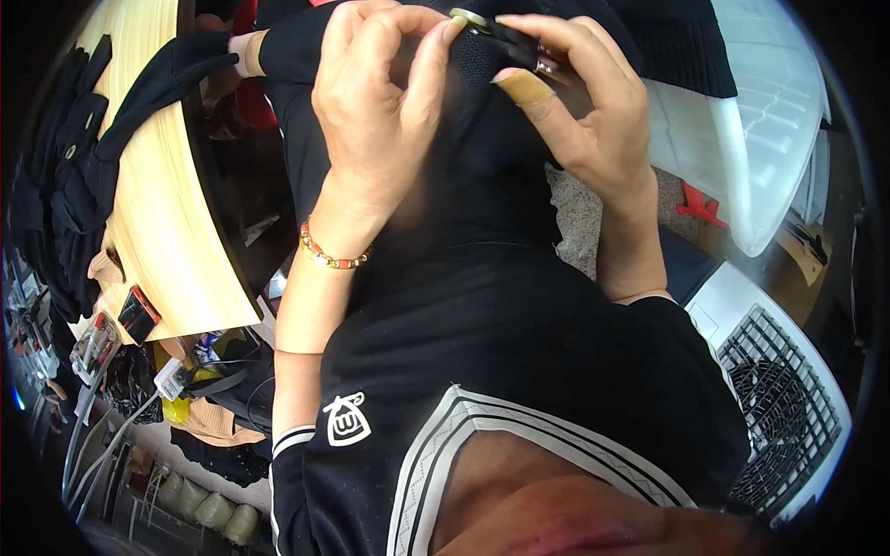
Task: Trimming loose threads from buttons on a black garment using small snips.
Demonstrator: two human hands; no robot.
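My left hand point(375, 102) and my right hand point(579, 102) are raised close together at the top of the view. Both pinch a piece of black fabric point(482, 139) that hangs down from them. A small round metal piece point(468, 17), like a snap or button, sits at the fabric's top edge between my left thumb and my right fingers. My right thumb wears a tan bandage or finger cot point(524, 88). A beaded bracelet point(332, 257) circles my left wrist. The fabric merges with my black shirt below.
A light wooden table point(171, 213) lies at the left with black garments point(65, 185) piled on it. A white plastic bin point(760, 139) stands at the right. Below it is a white slatted crate point(788, 398). Cables and clutter lie at the lower left.
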